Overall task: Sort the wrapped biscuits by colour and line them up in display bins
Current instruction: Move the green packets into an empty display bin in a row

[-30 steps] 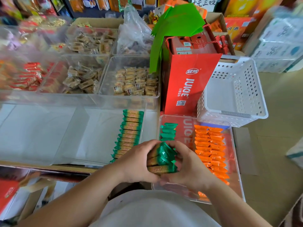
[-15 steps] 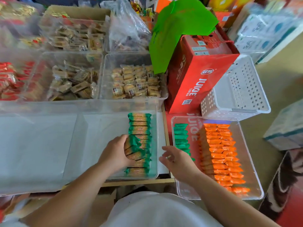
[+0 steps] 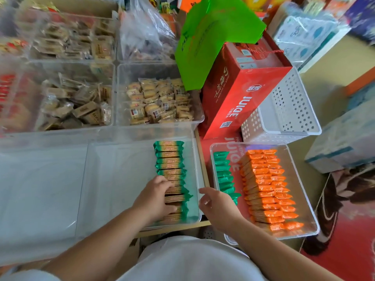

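Left hand point(image 3: 155, 196) curls round a few packets at the near end of the green row point(image 3: 169, 159) in the left bin point(image 3: 121, 179). Right hand point(image 3: 218, 205), slack and empty, is nearer the unsorted green packets point(image 3: 223, 173), lined near-to-far just right of it.

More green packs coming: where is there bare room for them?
In the display bin, floor left of the green row is bare to the left wall. Crowded: the row's near end, under the left hand, and the orange-filled bin.
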Demonstrator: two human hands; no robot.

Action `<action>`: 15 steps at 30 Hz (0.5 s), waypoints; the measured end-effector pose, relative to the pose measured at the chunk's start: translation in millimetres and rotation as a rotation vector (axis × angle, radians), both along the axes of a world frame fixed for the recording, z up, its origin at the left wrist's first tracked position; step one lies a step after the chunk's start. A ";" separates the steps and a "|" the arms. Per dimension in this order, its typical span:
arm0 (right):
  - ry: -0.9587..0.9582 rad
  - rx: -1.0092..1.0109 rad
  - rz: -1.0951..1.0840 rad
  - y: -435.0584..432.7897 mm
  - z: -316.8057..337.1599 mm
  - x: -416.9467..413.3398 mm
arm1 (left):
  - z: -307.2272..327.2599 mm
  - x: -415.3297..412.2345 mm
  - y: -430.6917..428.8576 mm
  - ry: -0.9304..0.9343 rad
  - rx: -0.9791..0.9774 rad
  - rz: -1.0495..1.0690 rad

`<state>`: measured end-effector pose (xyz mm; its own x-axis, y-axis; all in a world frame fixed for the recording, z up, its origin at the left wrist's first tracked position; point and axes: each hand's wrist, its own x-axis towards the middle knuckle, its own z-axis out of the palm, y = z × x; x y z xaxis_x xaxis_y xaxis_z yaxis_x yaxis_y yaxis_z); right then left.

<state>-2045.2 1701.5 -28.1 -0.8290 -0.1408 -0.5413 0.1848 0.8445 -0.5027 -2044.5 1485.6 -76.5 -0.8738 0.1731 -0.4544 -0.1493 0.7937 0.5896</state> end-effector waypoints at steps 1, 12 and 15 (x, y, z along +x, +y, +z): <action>-0.001 0.008 0.003 0.0 -0.8 0.3 | -2.3 2.2 -3.5 -0.006 -0.021 0.048; -0.012 0.030 0.008 -1.3 -5.4 -3.6 | -8.4 8.2 -6.5 -0.247 0.207 0.276; -0.008 0.034 0.002 -2.1 -7.6 -3.0 | -8.5 8.1 -6.9 -0.221 0.243 0.277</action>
